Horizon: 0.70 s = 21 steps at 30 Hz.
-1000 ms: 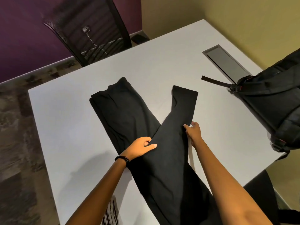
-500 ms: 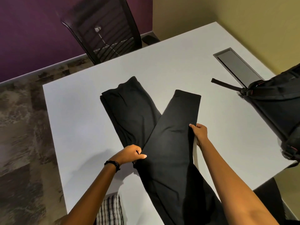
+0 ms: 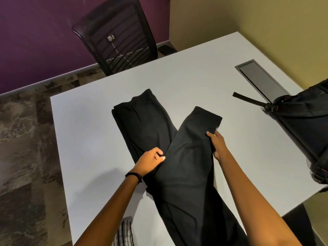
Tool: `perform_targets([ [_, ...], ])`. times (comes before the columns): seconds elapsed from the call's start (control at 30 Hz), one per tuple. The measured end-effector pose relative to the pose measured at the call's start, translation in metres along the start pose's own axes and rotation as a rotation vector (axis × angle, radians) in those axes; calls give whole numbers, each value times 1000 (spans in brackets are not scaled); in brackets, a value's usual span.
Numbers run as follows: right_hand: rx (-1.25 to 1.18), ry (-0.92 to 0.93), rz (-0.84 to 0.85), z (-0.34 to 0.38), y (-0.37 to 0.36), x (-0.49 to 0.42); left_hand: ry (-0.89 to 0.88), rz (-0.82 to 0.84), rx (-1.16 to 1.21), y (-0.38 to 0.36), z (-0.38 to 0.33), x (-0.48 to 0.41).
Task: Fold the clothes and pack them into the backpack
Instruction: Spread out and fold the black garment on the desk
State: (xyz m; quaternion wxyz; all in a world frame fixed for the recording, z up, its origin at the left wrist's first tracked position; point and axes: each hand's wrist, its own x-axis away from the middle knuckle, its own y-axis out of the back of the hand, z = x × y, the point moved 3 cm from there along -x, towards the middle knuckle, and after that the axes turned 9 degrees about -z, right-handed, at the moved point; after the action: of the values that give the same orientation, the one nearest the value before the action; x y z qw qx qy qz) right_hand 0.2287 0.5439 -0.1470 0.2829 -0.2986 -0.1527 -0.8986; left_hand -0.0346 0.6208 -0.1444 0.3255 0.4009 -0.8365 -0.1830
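Head view: folding black trousers spread in a V on the white table.
Nearest, letting the near end trail over the table's near edge beside a striped cloth; farther on, pinching the upper leg's inner edge with the left hand and clamping its outer edge with the right hand. Judging the fabric soft, light and limp, best taken at both side edges. Leaving the black backpack well apart at far right.
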Motion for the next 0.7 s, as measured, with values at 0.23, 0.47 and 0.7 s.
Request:
perform_targets([
  [0.23,-117,70,19,18,-4,5,-107,-53,208,-30,-60,-49],
  [0.47,-287,144,149,44,-14,16,210,-69,455,-36,-79,-83],
  [0.7,-41,67,13,31,-14,-1,265,12,227,-48,-82,-100],
])
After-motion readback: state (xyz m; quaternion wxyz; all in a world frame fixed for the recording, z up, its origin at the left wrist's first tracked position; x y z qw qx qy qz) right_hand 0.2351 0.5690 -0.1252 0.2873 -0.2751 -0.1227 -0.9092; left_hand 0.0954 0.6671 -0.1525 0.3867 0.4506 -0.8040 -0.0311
